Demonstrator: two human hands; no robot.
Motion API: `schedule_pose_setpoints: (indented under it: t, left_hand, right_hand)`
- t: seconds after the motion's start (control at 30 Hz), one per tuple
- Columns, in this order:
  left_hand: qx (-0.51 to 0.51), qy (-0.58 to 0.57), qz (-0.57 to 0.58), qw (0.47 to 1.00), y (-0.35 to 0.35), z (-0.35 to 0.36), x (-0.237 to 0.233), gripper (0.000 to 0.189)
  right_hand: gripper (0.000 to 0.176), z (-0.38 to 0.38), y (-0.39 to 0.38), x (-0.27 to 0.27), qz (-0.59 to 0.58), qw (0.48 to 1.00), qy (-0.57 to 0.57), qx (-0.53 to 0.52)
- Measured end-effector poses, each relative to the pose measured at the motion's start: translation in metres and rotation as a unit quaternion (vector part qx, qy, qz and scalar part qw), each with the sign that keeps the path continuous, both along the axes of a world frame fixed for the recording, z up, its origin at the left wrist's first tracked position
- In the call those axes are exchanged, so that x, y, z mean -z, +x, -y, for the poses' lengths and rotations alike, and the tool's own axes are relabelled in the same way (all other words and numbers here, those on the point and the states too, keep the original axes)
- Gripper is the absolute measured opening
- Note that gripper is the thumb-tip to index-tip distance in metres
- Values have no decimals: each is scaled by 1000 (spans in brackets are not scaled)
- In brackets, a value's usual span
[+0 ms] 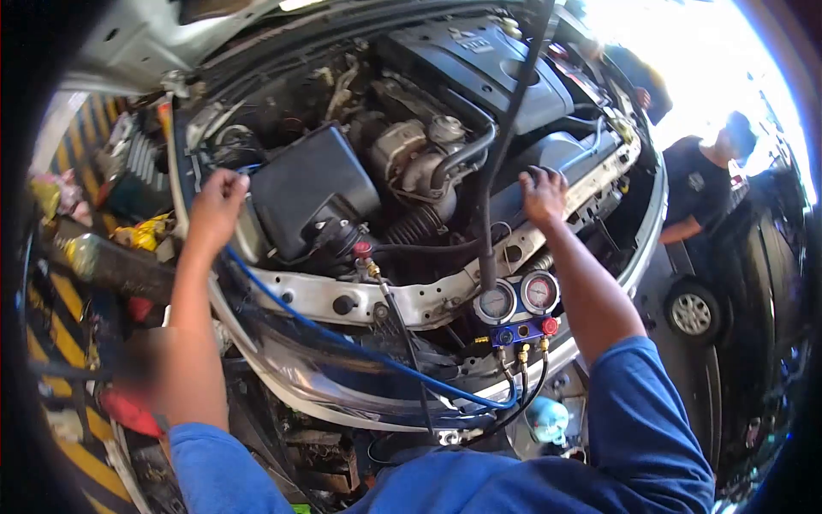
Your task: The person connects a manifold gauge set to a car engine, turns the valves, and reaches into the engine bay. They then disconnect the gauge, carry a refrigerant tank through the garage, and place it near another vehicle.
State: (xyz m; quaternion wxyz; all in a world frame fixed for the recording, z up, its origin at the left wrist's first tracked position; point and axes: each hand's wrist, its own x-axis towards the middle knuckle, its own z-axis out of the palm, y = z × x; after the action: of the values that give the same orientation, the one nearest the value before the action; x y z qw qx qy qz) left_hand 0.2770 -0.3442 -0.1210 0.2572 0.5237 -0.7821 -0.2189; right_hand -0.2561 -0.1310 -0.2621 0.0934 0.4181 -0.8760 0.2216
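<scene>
My left hand [221, 199] is over the left side of the engine bay, beside the black air filter box [312, 188]. Its fingers are curled together; whatever lies between them is hidden. A blue hose [342, 344] runs from the manifold gauge set [518, 301] across the car's front to near my left wrist, and a bit of blue shows by the fingertips. My right hand [545, 195] rests by the front crossmember [591, 182], beside the dark radiator shroud, fingers bent but apart. A red-capped coupler [363, 251] on a black hose is attached in front of the filter box.
The hood prop rod [505, 163] slants up past the engine cover [475, 64]. A light blue gas cylinder [548, 420] stands below the bumper. A person in a dark shirt [698, 184] is at right, near another car's wheel [693, 313]. Clutter and a battery [137, 171] lie at left.
</scene>
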Motion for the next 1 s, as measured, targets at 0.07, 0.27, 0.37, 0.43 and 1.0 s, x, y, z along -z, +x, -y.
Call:
schedule_pose_setpoints:
  t: [0.07, 0.27, 0.37, 0.43, 1.0]
  left_hand:
    - [43, -35, 24, 998, -27, 40, -5, 37]
    - [66, -27, 112, 991, -134, 157, 9, 49]
    - [71, 2, 144, 987, -178, 227, 47, 49]
    - [69, 23, 208, 976, -203, 263, 69, 53]
    - [264, -17, 497, 826, -238, 414, 292, 35]
  right_hand:
    - [49, 0, 22, -8, 45, 997, -35, 45]
    - [37, 20, 0, 11, 62, 988, -122, 74]
    - [28, 17, 7, 3, 3, 994, -99, 46]
    - [28, 17, 10, -2, 11, 996, -80, 48]
    - [29, 15, 21, -11, 71, 994, -52, 63]
